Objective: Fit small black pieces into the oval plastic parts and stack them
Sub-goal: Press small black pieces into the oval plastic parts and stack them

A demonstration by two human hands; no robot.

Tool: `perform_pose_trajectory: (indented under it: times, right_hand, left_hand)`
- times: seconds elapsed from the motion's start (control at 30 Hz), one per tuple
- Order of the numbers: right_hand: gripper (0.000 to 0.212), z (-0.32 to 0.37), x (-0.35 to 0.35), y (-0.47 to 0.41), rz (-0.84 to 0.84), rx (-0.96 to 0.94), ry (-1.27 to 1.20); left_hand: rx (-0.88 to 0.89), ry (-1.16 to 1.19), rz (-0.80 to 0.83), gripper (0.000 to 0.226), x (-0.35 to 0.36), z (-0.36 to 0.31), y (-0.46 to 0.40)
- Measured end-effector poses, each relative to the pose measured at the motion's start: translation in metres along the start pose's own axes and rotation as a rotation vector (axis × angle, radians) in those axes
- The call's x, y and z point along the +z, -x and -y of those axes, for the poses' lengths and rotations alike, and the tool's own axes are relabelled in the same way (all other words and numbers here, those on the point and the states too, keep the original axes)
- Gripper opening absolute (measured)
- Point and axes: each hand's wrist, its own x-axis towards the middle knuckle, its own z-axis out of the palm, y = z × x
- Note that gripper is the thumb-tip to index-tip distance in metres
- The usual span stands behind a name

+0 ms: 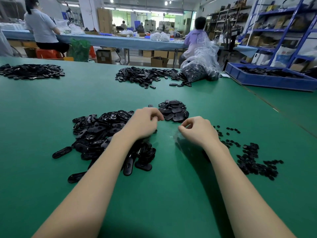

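A loose heap of black oval plastic parts (103, 133) lies on the green table under my left forearm. Behind my hands sits a tidy pile of fitted oval parts (174, 110). Small black pieces (252, 160) are scattered at the right, partly behind my right wrist. My left hand (145, 122) hovers just left of the fitted pile with its fingers curled, and nothing shows in them. My right hand (197, 129) hangs over bare table with thumb and forefinger tips meeting. A faint clear film shimmers below it, and I cannot make out whether the fingers pinch anything.
Two more heaps of black parts (30, 71) (147, 76) lie at the table's far side, beside a clear bag of parts (200, 67). A blue tray (267, 78) sits at the far right. People sit at a bench beyond.
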Motion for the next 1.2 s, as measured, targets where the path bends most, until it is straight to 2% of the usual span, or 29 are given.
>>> perform_pose_trajectory:
  times: [0.17,0.33,0.47,0.7,0.9,1.0,1.2]
  right_hand:
    - [0.014,-0.002,0.003,0.004,0.101,-0.042,0.028]
    - [0.012,-0.001,0.005,0.004,0.145,-0.065,0.018]
    - [0.009,-0.003,0.005,0.0,0.149,-0.067,0.017]
    - [0.009,-0.005,0.005,-0.002,0.16,-0.079,0.006]
    - [0.01,-0.009,-0.004,-0.002,0.167,-0.063,-0.054]
    - [0.014,-0.017,-0.015,-0.003,0.121,-0.022,-0.059]
    - [0.028,-0.036,-0.031,-0.001,-0.031,0.074,-0.071]
  left_hand:
    - [-0.087,-0.049,0.02,0.036,-0.015,0.015,0.0]
    - [-0.059,-0.197,0.11,0.006,-0.013,0.019,0.002]
    - [-0.06,-0.22,0.074,0.017,-0.009,0.016,0.004]
    - [-0.064,-0.234,0.03,0.019,-0.005,0.012,0.008]
    - [0.025,-0.105,0.01,0.024,-0.003,-0.003,0.005]
    - [0.076,-0.08,0.034,0.03,0.007,-0.015,0.004]
    - [0.037,0.005,0.057,0.028,0.028,-0.03,0.007]
